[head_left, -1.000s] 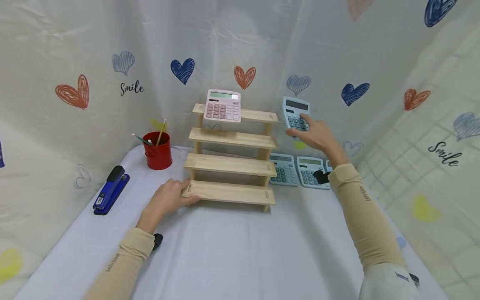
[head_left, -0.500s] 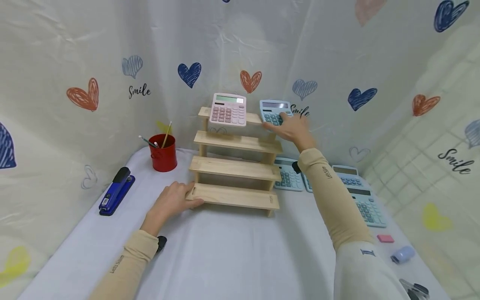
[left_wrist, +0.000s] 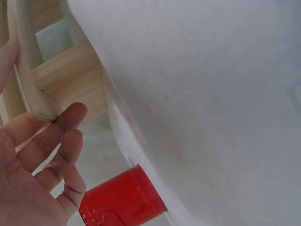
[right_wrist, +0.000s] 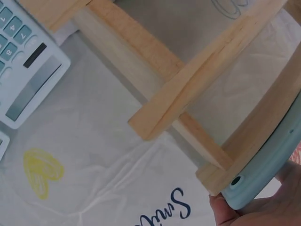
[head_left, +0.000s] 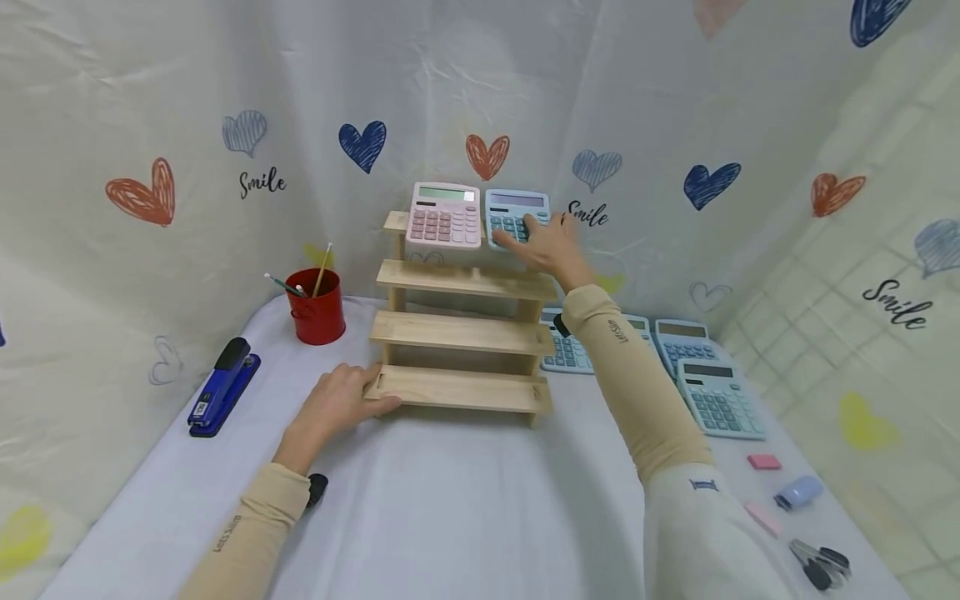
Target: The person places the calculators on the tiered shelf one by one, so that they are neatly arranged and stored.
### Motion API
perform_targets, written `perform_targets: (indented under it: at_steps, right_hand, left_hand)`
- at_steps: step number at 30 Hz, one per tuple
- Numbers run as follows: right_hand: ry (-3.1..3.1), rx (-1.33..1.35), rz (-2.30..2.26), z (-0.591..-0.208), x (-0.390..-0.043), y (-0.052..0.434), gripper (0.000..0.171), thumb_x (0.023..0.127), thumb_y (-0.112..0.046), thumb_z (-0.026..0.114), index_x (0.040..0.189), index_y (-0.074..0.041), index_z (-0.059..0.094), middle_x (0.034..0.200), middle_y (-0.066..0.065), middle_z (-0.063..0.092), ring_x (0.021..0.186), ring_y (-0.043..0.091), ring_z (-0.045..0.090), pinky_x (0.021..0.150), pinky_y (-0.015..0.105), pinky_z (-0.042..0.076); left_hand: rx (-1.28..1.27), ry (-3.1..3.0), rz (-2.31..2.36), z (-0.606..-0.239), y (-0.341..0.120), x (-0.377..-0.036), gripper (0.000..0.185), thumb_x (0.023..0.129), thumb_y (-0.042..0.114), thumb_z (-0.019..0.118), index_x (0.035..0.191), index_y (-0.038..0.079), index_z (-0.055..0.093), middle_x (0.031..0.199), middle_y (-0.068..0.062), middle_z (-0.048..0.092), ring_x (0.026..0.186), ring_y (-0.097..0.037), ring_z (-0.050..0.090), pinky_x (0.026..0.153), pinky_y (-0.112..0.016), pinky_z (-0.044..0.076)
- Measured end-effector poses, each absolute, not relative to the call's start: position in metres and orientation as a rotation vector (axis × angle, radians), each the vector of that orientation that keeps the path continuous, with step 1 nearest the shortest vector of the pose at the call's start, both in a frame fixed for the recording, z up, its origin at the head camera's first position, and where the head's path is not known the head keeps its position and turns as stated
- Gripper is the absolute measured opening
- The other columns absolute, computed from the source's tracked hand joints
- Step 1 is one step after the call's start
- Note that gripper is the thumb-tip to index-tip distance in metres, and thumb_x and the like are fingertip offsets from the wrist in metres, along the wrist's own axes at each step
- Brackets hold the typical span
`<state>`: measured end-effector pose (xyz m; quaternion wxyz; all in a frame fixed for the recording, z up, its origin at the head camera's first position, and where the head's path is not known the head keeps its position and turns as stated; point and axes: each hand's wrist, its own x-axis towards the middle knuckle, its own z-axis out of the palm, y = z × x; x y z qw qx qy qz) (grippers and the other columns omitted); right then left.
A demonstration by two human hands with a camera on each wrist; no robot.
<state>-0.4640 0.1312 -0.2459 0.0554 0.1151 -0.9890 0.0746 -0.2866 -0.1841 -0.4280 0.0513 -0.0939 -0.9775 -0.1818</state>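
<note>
A four-tier wooden step rack (head_left: 462, 332) stands on the white-covered table. My left hand (head_left: 333, 408) grips the left end of its lowest tier, thumb along the front; the left wrist view has the fingertips (left_wrist: 74, 113) at the wooden corner. On the top tier, a pink calculator (head_left: 444, 223) leans back at the left. Beside it, a light blue calculator (head_left: 517, 200) is held by my right hand (head_left: 553, 250), thumb and fingers over its lower right part. From the right wrist, this calculator's edge (right_wrist: 263, 165) lies along the top board, with the fingers around its end.
Several other blue calculators (head_left: 723, 400) lie to the right of the rack, partly behind my right sleeve. A red bucket (head_left: 317, 321) with pencils and a blue stapler (head_left: 223, 387) are at left. Pink erasers (head_left: 763, 462), a lilac cylinder (head_left: 798, 492) and a black-and-clear item (head_left: 819, 565) sit at the right edge.
My right hand has carried the blue calculator leftward from beside the rack onto the top tier, next to the pink one. My left hand stays at the lowest tier.
</note>
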Motion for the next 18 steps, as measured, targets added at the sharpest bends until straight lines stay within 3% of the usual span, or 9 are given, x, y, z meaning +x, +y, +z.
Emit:
perform_targets:
  at_steps: [4, 10, 18]
  right_hand:
    - [-2.994, 0.347, 0.284, -0.246, -0.463, 0.127, 0.099, 0.090, -0.084, 0.024, 0.162, -0.017, 0.018, 0.162, 0.038, 0.009, 0.154, 0.049, 0.003, 0.124, 0.060, 0.008]
    - [-2.919, 0.336, 0.360, -0.249, -0.462, 0.136, 0.092, 0.095, -0.076, 0.020, 0.161, -0.012, 0.020, 0.163, 0.032, 0.017, 0.154, 0.048, 0.009, 0.125, 0.059, 0.003]
    - [-2.817, 0.227, 0.648, -0.271, -0.445, 0.193, 0.086, 0.097, -0.073, 0.024, 0.160, -0.014, 0.025, 0.162, 0.028, 0.022, 0.149, 0.050, 0.015, 0.119, 0.066, 0.013]
  left_hand:
    - [-0.308, -2.961, -0.552, -0.429, -0.185, -0.287, 0.080, 0.085, 0.057, 0.071, 0.144, 0.005, 0.054, 0.101, -0.017, 0.071, 0.087, -0.027, 0.057, 0.072, -0.042, 0.044]
    - [-0.308, -2.964, -0.556, -0.430, -0.185, -0.286, 0.081, 0.085, 0.058, 0.071, 0.144, 0.004, 0.054, 0.102, -0.018, 0.070, 0.089, -0.027, 0.057, 0.073, -0.040, 0.043]
    - [-0.302, -2.974, -0.554, -0.431, -0.185, -0.288, 0.085, 0.085, 0.060, 0.071, 0.146, 0.004, 0.052, 0.100, -0.017, 0.069, 0.086, -0.025, 0.055, 0.070, -0.036, 0.041]
